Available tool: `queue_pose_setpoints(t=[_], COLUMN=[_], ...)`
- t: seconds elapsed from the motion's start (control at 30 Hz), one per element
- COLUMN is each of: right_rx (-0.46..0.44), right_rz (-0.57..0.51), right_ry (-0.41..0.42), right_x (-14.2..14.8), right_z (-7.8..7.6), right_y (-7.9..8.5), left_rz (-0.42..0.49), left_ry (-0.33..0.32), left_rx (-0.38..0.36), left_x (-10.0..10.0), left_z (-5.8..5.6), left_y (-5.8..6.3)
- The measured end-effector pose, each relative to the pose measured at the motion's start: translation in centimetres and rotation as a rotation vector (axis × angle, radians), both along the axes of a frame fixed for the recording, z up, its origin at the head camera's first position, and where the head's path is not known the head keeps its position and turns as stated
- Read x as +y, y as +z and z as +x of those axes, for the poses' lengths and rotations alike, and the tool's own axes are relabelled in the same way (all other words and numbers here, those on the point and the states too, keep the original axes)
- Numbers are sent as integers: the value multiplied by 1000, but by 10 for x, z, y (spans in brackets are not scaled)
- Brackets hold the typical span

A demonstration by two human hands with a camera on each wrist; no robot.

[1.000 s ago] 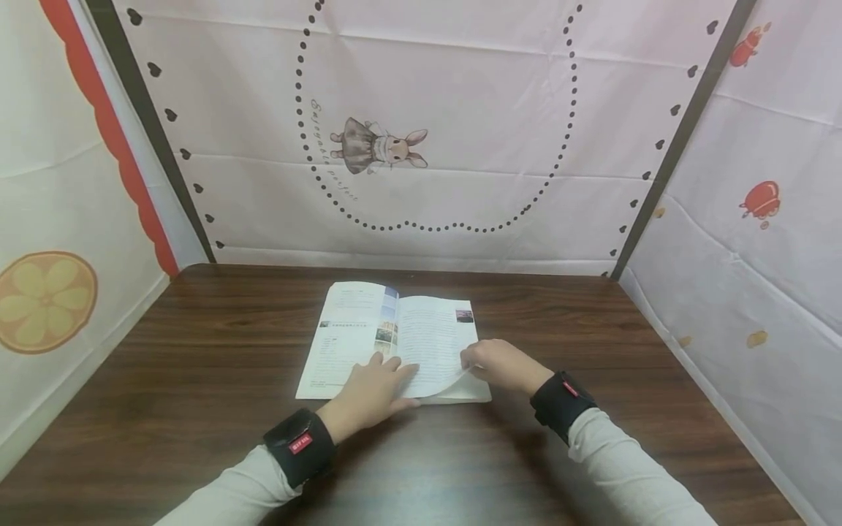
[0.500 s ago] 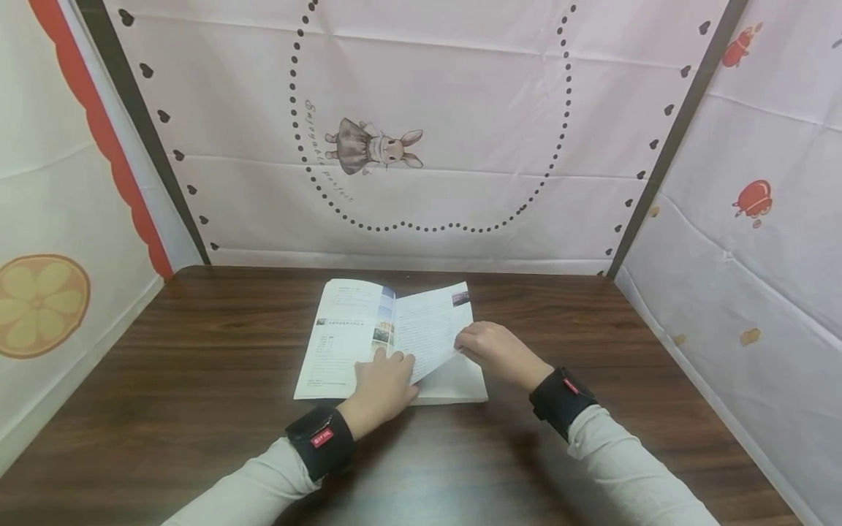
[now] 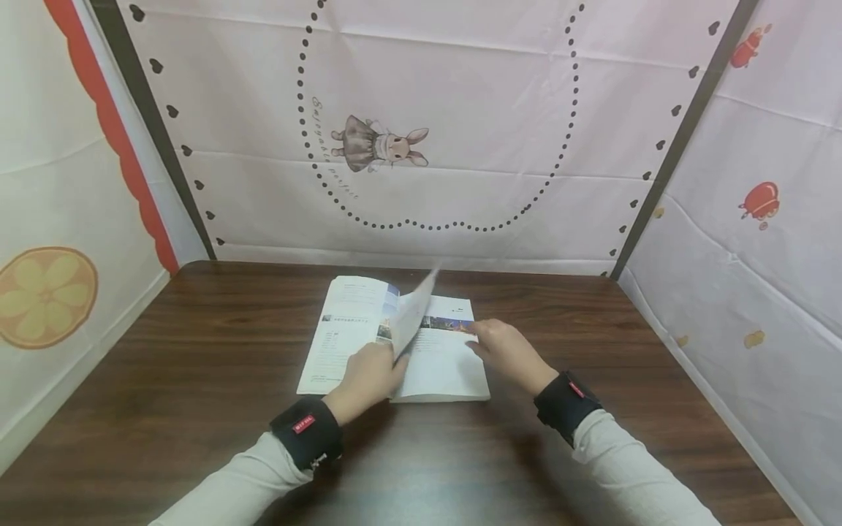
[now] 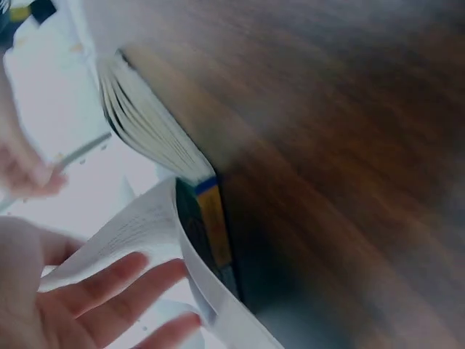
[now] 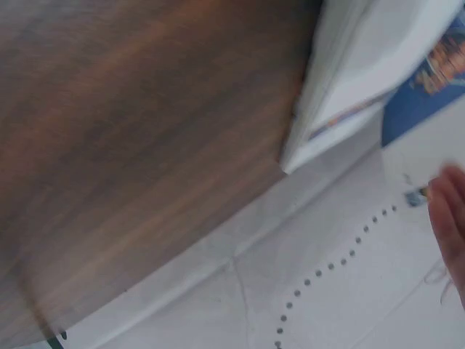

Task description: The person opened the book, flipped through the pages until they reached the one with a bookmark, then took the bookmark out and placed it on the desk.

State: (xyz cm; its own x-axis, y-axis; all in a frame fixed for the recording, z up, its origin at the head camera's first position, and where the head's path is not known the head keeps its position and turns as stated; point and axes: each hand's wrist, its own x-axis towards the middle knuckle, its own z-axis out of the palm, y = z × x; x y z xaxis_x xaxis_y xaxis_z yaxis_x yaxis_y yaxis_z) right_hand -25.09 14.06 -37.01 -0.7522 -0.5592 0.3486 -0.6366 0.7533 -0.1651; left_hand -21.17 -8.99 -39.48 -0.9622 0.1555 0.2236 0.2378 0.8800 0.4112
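Near the far edge of the dark wooden surface (image 3: 197, 365), about midway between its left and right edges, an opened book (image 3: 441, 372) is laid with its bottom edge turned toward the near edge. One leaf (image 3: 414, 310) is raised from the gutter and is tilted above the inner part of the right-hand page, its upper end blurred. On that page, a coloured picture strip (image 3: 449, 324) is printed below the top edge. The left hand (image 3: 370, 371) is placed over the lower part of the gutter; its fingers (image 4: 131, 298) are extended and spread, unclenched, with the leaf touched by them. The right hand (image 3: 509, 353) is positioned at the book's outer edge, toward the right edge of the surface. Its thumb and forefinger are parted, released, and set apart from the raised leaf; whether the page beneath is touched cannot be told. Each wrist is fitted with a black band, left (image 3: 307, 432) and right (image 3: 568, 407). Beyond the far edge, a pale cloth (image 3: 460, 117) printed with a rabbit (image 3: 381, 142) is hung.
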Motion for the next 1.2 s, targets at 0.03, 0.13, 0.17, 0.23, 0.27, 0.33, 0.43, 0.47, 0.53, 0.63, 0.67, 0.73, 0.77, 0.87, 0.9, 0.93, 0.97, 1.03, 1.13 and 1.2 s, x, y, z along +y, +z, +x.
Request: queue_pose_setpoints(t=[0.03, 0.13, 0.17, 0.23, 0.27, 0.33, 0.43, 0.47, 0.53, 0.63, 0.67, 0.73, 0.77, 0.87, 0.9, 0.93, 0.97, 1.03, 1.13, 1.2], right_rx=[-59, -192, -213, -239, -244, -245, -262, -270, -279, -271, -267, -273, -271, -270, -266, -261, -259, -277, -310, -321], right_rz=[40, 136, 161, 195, 204, 220, 224, 223, 233, 267, 275, 284, 285, 282, 285, 288, 290, 287, 268, 263], right_ry=[3, 25, 45, 83, 98, 123, 127, 123, 125, 148, 159, 174, 179, 179, 179, 181, 180, 165, 158, 149], right_x=[1, 2, 3, 4, 4, 4, 1, 1, 0, 0, 1, 1, 2, 4, 5, 6, 6, 8, 9, 9], right_z=[1, 3, 4, 4, 4, 5, 6, 7, 8, 10, 10, 10, 8, 5, 5, 4, 3, 2, -1, -2], right_y=[-2, -10, -13, -18, -21, -24, -25, -25, -24, -23, -22, -22, -24, -27, -28, -29, -30, -30, -29, -27], left_rz=[60, 249, 316, 441, 486, 523, 484, 458, 391, 252, 194, 60, 5, -149, -191, -239, -279, -361, -450, -465], left_ry=[29, 131, 165, 217, 230, 232, 211, 206, 193, 169, 162, 149, 142, 94, 49, -16, -99, -288, -526, -566], left_rx=[-25, -112, -131, -148, -140, -87, -15, -1, 27, 59, 77, 105, 101, 89, 97, 113, 134, 187, 160, 60], left_x=[-4, -18, -23, -35, -41, -53, -66, -69, -74, -77, -78, -77, -76, -71, -69, -67, -64, -57, -43, -34], left_z=[-1, -4, -5, -7, -8, -7, -2, 0, 4, 9, 9, 8, 7, 3, 2, 2, 2, 2, 7, 10], left_y=[2, 6, 7, 9, 11, 13, 16, 17, 16, 12, 10, 6, 4, 0, -2, -3, -4, -5, -4, -3])
